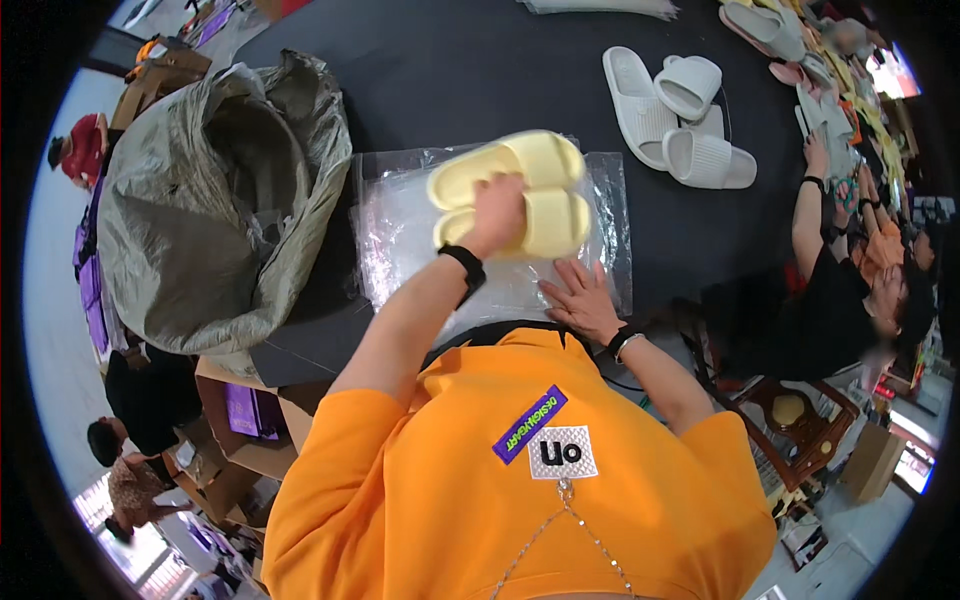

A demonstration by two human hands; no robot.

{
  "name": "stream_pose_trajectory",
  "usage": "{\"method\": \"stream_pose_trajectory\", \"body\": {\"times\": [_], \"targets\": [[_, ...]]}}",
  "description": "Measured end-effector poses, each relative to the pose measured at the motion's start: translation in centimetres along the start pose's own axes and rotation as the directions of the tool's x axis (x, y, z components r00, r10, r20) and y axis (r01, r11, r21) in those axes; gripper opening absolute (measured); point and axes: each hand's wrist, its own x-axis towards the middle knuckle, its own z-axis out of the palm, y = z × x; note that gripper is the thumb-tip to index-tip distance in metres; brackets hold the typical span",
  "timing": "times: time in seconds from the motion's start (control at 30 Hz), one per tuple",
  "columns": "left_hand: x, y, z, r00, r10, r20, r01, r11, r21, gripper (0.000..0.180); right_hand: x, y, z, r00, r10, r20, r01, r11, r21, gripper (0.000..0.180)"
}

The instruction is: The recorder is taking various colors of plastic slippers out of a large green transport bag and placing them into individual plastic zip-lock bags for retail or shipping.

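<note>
A pair of pale yellow slide slippers (555,225) lies side by side over a stack of clear plastic bags (392,245) on the dark table. My left hand (498,212) is closed around the inner sides of the pair, its fingers reaching over the middle and partly hidden. Just below the slippers, my right hand (588,303) rests on the bags with its fingers spread, holding nothing. The bags' glossy edges stick out beyond the slippers on both sides.
On the left stands a large grey-green sack (170,250), its mouth gaping. White slippers (640,110) lie at the far right, near more plastic sheets (600,8). Cardboard boxes (235,425) sit below left. At right, another person's arm (808,225) reaches toward heaped slippers (825,110).
</note>
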Motion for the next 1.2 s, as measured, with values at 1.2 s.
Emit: {"method": "stream_pose_trajectory", "body": {"times": [1.2], "targets": [[-9.7, 0.8, -10.3, 0.977, 0.015, -0.215, -0.011, 1.000, 0.020, 0.026, 7.5, -2.5, -7.9, 0.976, 0.200, -0.086, 0.009, 0.358, 0.934, 0.066]]}}
